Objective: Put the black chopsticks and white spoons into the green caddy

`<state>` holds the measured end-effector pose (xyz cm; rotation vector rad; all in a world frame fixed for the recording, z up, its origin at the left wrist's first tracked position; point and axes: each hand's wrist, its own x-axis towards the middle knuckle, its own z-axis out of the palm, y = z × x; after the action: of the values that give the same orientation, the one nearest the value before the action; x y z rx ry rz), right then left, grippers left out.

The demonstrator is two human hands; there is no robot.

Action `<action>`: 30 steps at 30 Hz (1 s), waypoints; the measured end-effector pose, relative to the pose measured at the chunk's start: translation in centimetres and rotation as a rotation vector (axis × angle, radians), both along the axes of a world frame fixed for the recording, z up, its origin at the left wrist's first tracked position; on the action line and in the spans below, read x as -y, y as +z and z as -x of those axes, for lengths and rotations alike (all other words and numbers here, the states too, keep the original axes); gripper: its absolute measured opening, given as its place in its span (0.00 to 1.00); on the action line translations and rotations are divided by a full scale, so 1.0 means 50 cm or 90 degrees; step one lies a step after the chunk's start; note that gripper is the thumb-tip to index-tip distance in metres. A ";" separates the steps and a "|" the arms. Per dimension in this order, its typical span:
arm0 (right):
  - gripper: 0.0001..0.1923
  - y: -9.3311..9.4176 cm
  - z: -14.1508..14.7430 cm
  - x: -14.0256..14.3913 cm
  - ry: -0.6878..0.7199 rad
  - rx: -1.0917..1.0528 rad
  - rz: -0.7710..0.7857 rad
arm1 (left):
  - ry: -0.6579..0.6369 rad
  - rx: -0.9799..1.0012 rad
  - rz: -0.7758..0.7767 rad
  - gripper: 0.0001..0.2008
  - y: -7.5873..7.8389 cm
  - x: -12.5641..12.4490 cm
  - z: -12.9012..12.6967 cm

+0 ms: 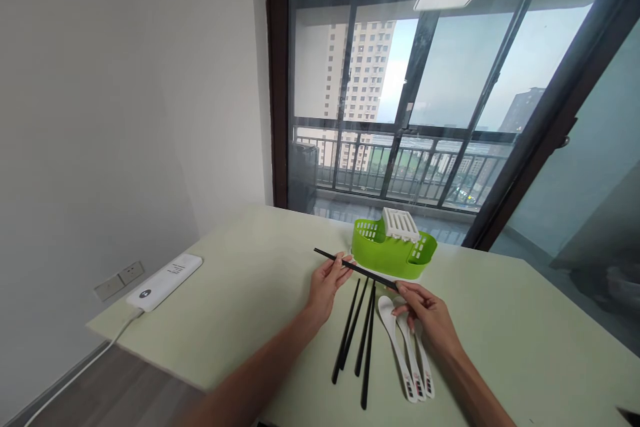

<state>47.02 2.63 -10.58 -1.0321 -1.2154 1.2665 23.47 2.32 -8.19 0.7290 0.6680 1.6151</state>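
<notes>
A pair of black chopsticks (373,274) is held level above the table, slanting down to the right. My left hand (323,285) pinches it toward its thinner end, and my right hand (429,317) grips the thicker end. Several more black chopsticks (369,357) lie below on the table, between my forearms. Three white spoons (397,349) with patterned handle ends rest beside them, partly covered by my right hand. Just beyond my hands stands a green utensil basket (385,257) with perforated sides and a white slatted piece (401,224) at its middle.
The pale table (250,267) reaches to a glass door at the back. A white power strip-like device (170,280) with a cable (90,365) lies at the left edge by the wall. A wall socket (131,271) is behind it.
</notes>
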 end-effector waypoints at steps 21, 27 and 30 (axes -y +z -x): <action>0.28 0.006 0.010 -0.002 0.025 0.005 -0.050 | 0.117 -0.071 -0.010 0.16 0.047 -0.018 0.041; 0.27 0.008 0.014 -0.006 0.024 -0.045 -0.046 | 0.291 -0.201 -0.090 0.19 0.173 -0.063 0.124; 0.26 0.003 0.014 -0.012 0.030 -0.055 -0.044 | 0.375 -0.295 -0.166 0.19 0.246 -0.092 0.144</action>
<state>46.30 3.21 -10.45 -0.8953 -1.2153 1.2835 16.26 6.94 4.10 1.1967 1.0905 2.1171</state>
